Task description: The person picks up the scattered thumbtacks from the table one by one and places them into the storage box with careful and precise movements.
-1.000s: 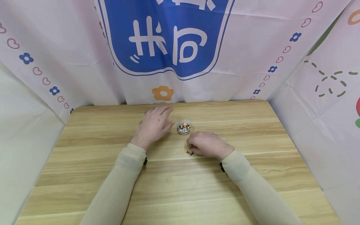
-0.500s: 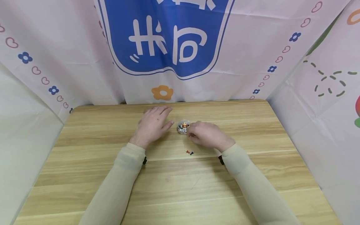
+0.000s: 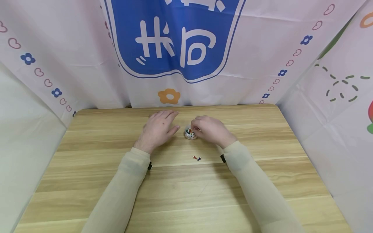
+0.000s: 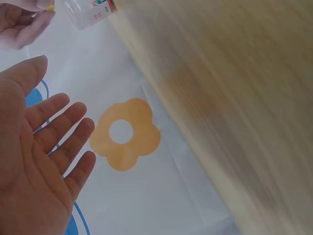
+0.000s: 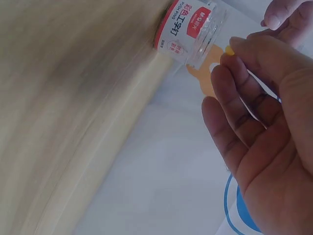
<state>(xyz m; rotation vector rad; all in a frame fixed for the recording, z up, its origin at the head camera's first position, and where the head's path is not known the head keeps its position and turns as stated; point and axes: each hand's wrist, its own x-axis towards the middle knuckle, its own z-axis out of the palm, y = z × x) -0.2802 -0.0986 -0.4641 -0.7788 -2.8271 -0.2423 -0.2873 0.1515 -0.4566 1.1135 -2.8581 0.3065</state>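
A small clear jar (image 3: 190, 134) of mixed-colour push pins stands uncapped on the table; its printed label (image 5: 183, 24) shows in the right wrist view. My right hand (image 3: 212, 130) is over the jar's right rim. Between its thumb and index fingertip it pinches a yellow push pin (image 5: 229, 50), mostly covered by the fingers. To the left of the jar, my left hand (image 3: 158, 129) is held with fingers extended and thumb apart, its palm (image 4: 34, 171) bare in the left wrist view. A red push pin (image 3: 194, 157) and a blue push pin (image 3: 199, 159) lie together in front of the jar.
The wooden table (image 3: 175, 200) has its far edge just behind the hands. A white printed curtain (image 3: 247, 58) hangs behind it, and more cloth hangs at both sides.
My right hand has moved away from the red and blue push pins, up to the jar, and now has a yellow push pin at its fingertips. The left hand stays in place.
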